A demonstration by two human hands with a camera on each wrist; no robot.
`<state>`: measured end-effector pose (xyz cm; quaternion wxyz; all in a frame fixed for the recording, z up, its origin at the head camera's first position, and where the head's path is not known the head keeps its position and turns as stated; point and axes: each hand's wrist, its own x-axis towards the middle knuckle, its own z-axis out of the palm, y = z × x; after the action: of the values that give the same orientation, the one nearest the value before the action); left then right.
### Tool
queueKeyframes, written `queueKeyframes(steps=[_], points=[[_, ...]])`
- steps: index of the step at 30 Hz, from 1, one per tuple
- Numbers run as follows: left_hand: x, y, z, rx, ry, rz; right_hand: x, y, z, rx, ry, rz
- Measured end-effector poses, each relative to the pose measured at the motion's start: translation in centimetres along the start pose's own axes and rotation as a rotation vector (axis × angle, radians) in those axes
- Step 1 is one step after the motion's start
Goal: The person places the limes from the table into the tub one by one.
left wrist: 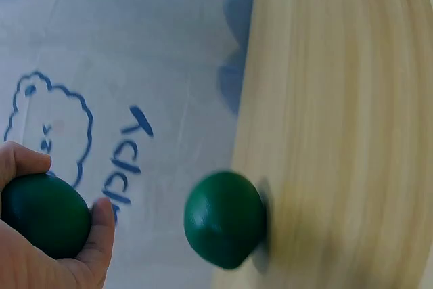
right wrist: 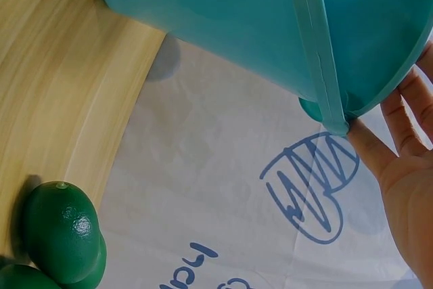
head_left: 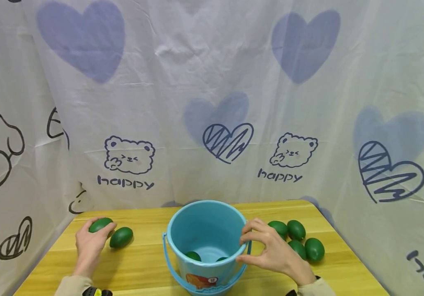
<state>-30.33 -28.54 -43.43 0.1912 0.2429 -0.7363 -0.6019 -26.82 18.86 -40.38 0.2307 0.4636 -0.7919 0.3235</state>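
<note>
Lime [head_left: 100,224] at lower left of frame, fingers of left hand [head_left: 90,244] clamped round it; even squeeze seems best, clear of second lime [head_left: 121,237] beside. Right hand [head_left: 271,250] at bucket [head_left: 200,224], lower centre: fingers apart on rim, cannot tell if pinching; light steadying should prevent tipping.

This looks like a makeshift curtained booth: white cloth [head_left: 197,61], printed with blue hearts [head_left: 306,47], cartoon bears [head_left: 129,155] and the word "happy", hangs behind and on both sides of a wood-grain bench [head_left: 141,265]. The cloth hides the room beyond, so home, lab or workshop cannot be told.
</note>
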Motion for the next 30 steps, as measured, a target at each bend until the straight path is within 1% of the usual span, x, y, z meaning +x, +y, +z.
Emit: queueKeyframes(steps=[3,5,8,11,15,20,22,30], points=[[-0.6,0.6,0.6,0.023,0.011,0.035,0.0,0.0,0.0,0.001,-0.003,0.001],[-1.0,1.1,0.9,0.017,0.016,0.055,0.0,0.0,0.0,0.000,-0.001,0.000],[-1.6,1.7,1.5,-0.013,0.003,0.081,0.0,0.0,0.0,-0.003,0.005,-0.004],[-2.4,2.2,1.9,-0.017,-0.021,0.122,0.0,0.0,0.0,-0.003,0.006,-0.005],[-3.5,2.8,2.6,-0.007,-0.072,0.188,0.0,0.1,0.0,-0.005,0.003,-0.001],[-4.8,3.6,3.4,-0.057,-0.145,0.258,-0.1,0.0,0.0,-0.008,0.004,0.004],[-5.3,3.9,3.7,-0.067,-0.171,0.276,-0.2,0.0,0.1,-0.007,0.004,0.002],[-6.7,4.9,4.6,-0.037,-0.284,0.337,-0.1,0.1,0.2,-0.009,0.015,-0.017]])
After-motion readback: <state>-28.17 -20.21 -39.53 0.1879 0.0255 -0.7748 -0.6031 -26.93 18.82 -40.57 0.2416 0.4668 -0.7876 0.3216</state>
